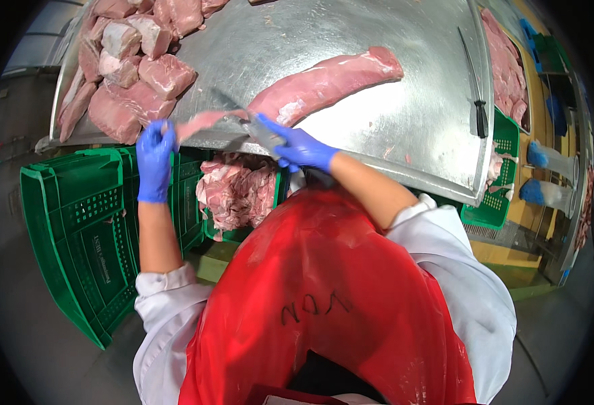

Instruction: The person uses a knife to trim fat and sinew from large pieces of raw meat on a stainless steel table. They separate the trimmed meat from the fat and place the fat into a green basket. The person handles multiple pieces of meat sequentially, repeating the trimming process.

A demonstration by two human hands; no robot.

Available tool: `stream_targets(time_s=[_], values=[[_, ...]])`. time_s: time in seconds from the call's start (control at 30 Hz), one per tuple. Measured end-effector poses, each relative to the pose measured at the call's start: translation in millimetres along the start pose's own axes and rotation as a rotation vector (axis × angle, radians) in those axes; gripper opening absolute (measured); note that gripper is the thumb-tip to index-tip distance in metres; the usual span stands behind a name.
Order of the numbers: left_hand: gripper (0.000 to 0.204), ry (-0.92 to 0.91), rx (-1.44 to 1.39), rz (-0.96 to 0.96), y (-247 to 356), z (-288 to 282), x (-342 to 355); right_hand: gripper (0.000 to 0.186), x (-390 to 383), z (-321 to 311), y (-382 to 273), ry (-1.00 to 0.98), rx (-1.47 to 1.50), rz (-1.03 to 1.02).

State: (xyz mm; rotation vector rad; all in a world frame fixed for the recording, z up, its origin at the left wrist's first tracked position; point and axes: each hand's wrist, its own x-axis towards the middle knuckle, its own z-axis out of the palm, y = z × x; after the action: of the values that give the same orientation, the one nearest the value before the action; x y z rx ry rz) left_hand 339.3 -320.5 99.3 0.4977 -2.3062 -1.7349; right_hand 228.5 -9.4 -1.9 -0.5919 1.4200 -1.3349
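Observation:
My left hand [155, 150], in a blue glove, pinches the end of a thin pink meat strip [202, 121] at the table's near edge. The strip stretches right toward my right hand [295, 147], also gloved in blue, which grips a knife [226, 99] with its blurred blade pointing up and left. A long pink loin [334, 83] lies on the steel table [418, 135] just beyond the knife. At the upper left is a pile of several meat chunks [165, 74].
Green crates [74, 192] stand below the near edge, one with trimmings [236, 189]. A thin knife [479, 108] lies at the right of the table. Further right are a green basket [482, 212], more meat [502, 67] and blue-and-clear items [540, 192]. My red apron [317, 270] fills the bottom.

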Motion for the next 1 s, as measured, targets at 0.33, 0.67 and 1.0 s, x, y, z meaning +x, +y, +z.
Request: stream_targets(time_s=[0.33, 0.67, 1.0], values=[[0.086, -0.187, 0.962, 0.238, -79, 111, -28, 0.076, -6, -195, 14, 0.368, -0.734, -0.173], [0.083, 0.115, 0.655, -0.116, -101, 265, 80, 0.072, 18, -205, -27, 0.532, -0.421, -0.132], [0.032, 0.488, 0.422, -0.001, -140, 287, 57, 0.076, -38, -136, 29, 0.466, -0.211, 0.02]])
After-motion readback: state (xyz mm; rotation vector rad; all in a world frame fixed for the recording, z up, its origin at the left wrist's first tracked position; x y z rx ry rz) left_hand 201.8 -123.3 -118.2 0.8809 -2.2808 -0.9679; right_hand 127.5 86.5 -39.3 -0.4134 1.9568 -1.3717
